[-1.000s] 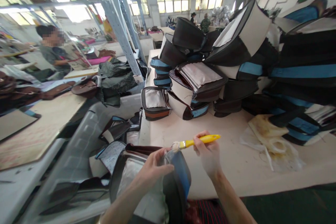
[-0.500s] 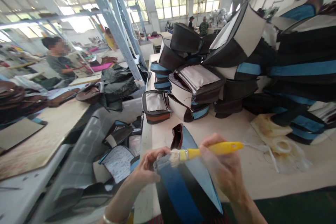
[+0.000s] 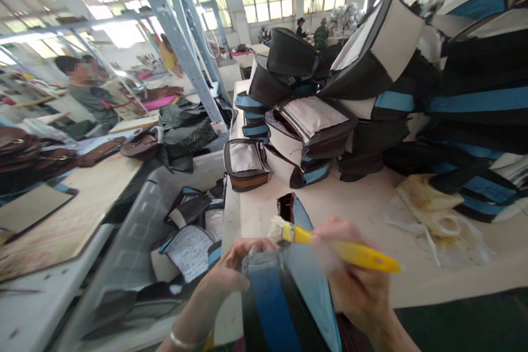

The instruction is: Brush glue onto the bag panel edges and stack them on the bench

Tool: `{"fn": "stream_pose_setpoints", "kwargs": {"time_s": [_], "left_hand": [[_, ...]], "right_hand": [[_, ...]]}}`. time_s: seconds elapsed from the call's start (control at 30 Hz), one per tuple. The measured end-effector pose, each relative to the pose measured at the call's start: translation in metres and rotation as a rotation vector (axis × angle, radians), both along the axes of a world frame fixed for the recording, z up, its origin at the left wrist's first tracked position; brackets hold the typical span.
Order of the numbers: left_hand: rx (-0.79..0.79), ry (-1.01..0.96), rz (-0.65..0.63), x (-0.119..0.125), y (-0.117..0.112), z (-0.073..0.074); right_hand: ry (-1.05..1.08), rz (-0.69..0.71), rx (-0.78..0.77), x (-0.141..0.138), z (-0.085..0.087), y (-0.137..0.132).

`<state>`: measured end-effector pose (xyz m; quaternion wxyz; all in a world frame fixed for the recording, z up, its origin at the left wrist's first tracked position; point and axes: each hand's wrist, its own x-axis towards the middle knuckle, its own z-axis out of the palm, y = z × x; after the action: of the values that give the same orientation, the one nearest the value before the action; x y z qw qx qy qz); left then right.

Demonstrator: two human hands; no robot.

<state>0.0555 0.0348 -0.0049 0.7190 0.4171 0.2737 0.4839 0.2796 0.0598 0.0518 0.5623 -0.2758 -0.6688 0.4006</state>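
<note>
Since the earlier frame, the brush (image 3: 350, 252) has tipped: its yellow handle, level before, now slopes down to the right, and its pale bristles (image 3: 277, 228) sit at the top edge of the bag (image 3: 270, 305). The right hand (image 3: 355, 269) has a narrow, closed grip around the handle, just behind the metal ferrule. The left hand (image 3: 231, 267) holds the bag, its fingers (image 3: 251, 245) curled over the top edge. A bracelet (image 3: 183, 340) circles that wrist.

The black-and-blue bag stands tilted just above the near side of the bench (image 3: 429, 286), its lower end cut off by the frame. It looks light and fairly stiff, though its padded walls would probably give under pressure. The edge under the left fingers seems the surest place to hold it, and the smooth blue face may offer less purchase. The brush should be light and is best held by the handle, well clear of the bristles.

Beyond the hands, a stack of bags (image 3: 313, 121) fills the bench, with a smaller bag (image 3: 245, 165) at its near end. A bin (image 3: 124, 220) of bag parts lies to the left.
</note>
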Motion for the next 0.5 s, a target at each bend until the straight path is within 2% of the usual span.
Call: {"fn": "stream_pose_setpoints", "kwargs": {"time_s": [0.1,0.2,0.27,0.37,0.43,0.5], "left_hand": [[0.054,-0.03,0.019,0.001,0.002,0.002],[0.053,-0.051,0.022,-0.001,0.0,-0.001],[-0.03,-0.073,0.013,-0.004,-0.004,-0.007],[-0.159,-0.081,0.014,-0.009,-0.012,-0.017],[-0.159,-0.078,0.023,-0.011,-0.013,-0.018],[-0.075,-0.073,0.037,-0.009,-0.011,-0.014]], "right_hand": [[0.162,-0.103,-0.132,0.008,-0.004,0.002],[0.165,0.038,-0.196,0.007,-0.008,0.003],[0.15,0.145,-0.215,0.0,-0.012,0.003],[0.112,0.203,-0.171,-0.012,-0.016,0.001],[0.123,0.168,-0.128,-0.015,-0.017,-0.001],[0.205,0.012,-0.097,-0.014,-0.016,-0.002]]}}
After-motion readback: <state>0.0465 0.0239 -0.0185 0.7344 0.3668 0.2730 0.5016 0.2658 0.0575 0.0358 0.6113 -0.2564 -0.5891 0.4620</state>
